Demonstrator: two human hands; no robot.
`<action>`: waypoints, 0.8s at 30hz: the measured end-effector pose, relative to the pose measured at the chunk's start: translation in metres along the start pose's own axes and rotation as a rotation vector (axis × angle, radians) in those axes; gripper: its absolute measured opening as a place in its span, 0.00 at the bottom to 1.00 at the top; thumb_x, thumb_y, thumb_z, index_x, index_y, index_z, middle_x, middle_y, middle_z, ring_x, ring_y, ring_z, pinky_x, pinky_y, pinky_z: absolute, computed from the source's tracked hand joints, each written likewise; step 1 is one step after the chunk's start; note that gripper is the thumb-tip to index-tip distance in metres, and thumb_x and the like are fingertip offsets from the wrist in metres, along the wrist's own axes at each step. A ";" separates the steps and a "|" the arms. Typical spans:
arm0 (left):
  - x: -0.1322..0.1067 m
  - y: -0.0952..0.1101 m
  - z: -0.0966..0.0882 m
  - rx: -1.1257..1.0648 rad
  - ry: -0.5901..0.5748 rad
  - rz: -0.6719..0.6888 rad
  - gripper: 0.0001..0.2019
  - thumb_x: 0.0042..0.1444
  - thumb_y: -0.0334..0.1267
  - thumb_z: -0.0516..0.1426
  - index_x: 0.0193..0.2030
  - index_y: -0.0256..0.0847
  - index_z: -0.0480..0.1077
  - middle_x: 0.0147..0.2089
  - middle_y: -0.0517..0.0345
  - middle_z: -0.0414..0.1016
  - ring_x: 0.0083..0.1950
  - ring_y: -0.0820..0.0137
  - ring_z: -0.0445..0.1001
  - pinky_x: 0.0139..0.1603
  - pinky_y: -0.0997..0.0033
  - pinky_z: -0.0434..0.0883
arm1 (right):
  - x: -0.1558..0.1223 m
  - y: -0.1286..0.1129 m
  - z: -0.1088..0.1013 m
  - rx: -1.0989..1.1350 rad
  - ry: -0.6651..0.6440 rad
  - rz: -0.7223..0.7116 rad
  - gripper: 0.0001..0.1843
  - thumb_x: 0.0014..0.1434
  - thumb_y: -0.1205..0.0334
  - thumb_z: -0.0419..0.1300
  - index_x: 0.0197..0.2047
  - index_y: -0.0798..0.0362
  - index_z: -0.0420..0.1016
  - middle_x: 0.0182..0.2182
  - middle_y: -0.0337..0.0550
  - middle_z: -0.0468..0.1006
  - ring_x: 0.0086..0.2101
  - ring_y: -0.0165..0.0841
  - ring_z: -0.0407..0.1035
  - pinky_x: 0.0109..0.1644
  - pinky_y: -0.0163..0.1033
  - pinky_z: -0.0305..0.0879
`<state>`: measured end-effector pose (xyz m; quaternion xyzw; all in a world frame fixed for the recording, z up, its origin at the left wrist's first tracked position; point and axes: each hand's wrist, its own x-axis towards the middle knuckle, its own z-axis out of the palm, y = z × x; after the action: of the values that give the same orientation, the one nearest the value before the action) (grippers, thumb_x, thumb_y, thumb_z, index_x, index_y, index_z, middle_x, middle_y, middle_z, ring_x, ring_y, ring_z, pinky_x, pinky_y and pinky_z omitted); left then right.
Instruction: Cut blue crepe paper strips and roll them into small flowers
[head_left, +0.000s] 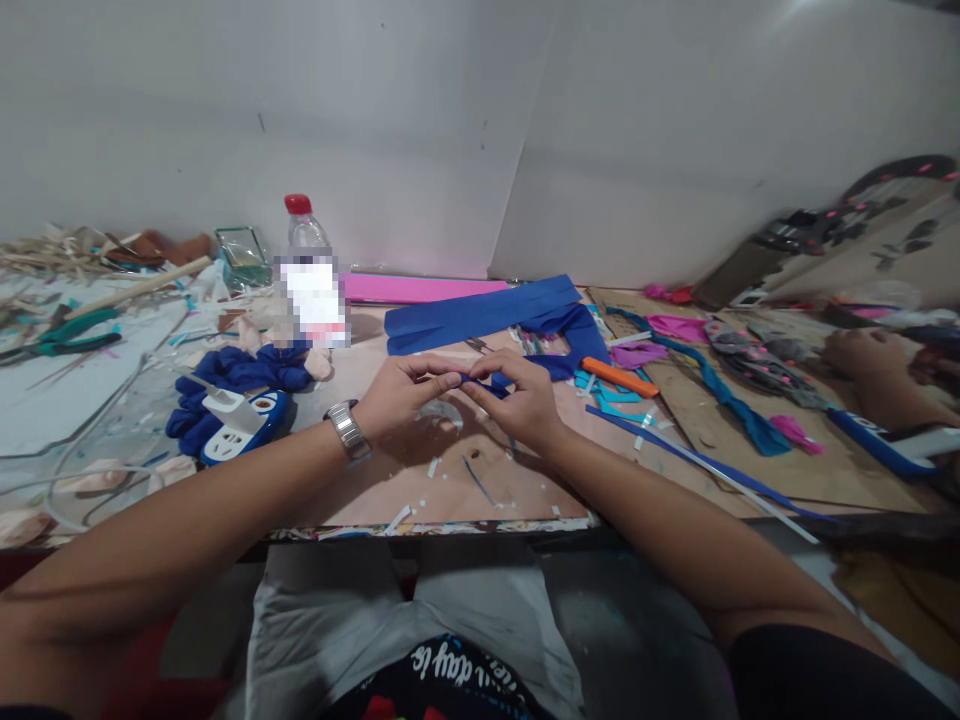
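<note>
A long blue fabric strip point(480, 313) lies folded in loops across the middle of the table and runs down into my hands. My left hand point(405, 402), with a metal watch point(346, 430) on its wrist, pinches the strip's end between thumb and fingers. Close against it, my right hand point(519, 402) is closed on the same strip, thumb and fingertips pressed together. Both thumbs nearly meet over the table, and the fingers partly hide the cloth there. Just right of my right hand lies an orange cutter point(619, 377) beside cyan scraps point(616, 398).
On the left are bunched blue fabric point(259, 370), a blue-white power strip point(251, 428), green-handled pliers point(71, 332) and a red-capped bottle point(306, 235). A pink strip point(427, 288) lies behind. Right are a teal fabric band point(739, 405) and another person's hand point(862, 362).
</note>
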<state>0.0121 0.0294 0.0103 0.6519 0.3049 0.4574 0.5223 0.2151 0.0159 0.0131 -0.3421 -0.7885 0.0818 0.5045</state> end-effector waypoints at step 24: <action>-0.002 -0.003 0.005 -0.149 0.027 -0.107 0.14 0.55 0.47 0.68 0.36 0.38 0.75 0.34 0.60 0.75 0.35 0.74 0.70 0.40 0.71 0.68 | 0.001 0.000 -0.003 0.042 0.028 -0.013 0.06 0.65 0.57 0.65 0.44 0.48 0.78 0.36 0.43 0.80 0.37 0.36 0.74 0.44 0.44 0.71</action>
<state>0.0157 0.0263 0.0067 0.5878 0.3117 0.4590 0.5888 0.2175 0.0163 0.0149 -0.3273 -0.7817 0.0901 0.5232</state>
